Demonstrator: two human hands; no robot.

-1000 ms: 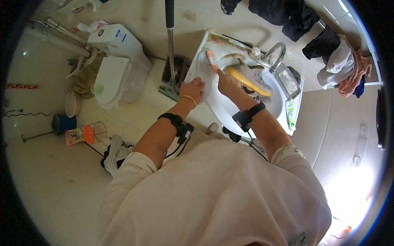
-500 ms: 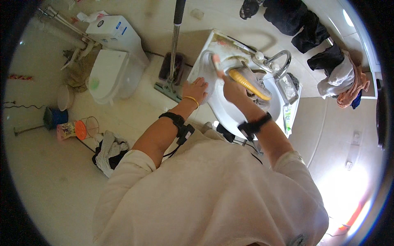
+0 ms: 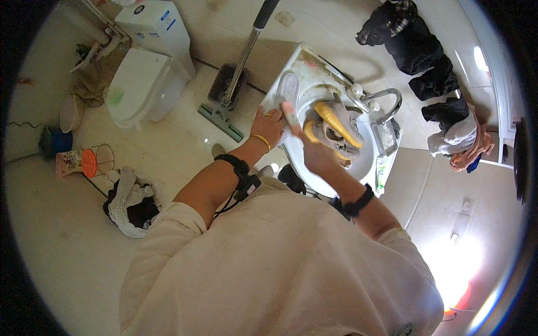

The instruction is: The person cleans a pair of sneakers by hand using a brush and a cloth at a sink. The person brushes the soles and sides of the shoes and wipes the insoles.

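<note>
A pale grey insole [image 3: 289, 86] lies along the left rim of the white washbasin [image 3: 330, 178]. My left hand [image 3: 267, 126] presses its near part against the rim, fingers together over its edge. My right hand [image 3: 318, 152] is closed round a brush [image 3: 288, 111] with a pinkish back, held against the insole; motion blurs it and its bristles are hidden. Just beyond my right hand, grey shoes with yellow soles [image 3: 339, 124] rest in the basin, one leaning over the other.
A curved faucet [image 3: 386, 101] stands at the basin's right back, beside a soap tray [image 3: 385, 139] and a white-green tube [image 3: 382, 171]. On the left are a squeegee mop [image 3: 224, 120], a dustpan-like dark bin [image 3: 219, 85] and a toilet [image 3: 140, 84]. Clothes [image 3: 440, 78] hang at right.
My right hand has drawn the brush nearer along the insole. My left hand stays by the rim, its fingers closer together. The whole view has turned slightly, showing more of the shoes.
</note>
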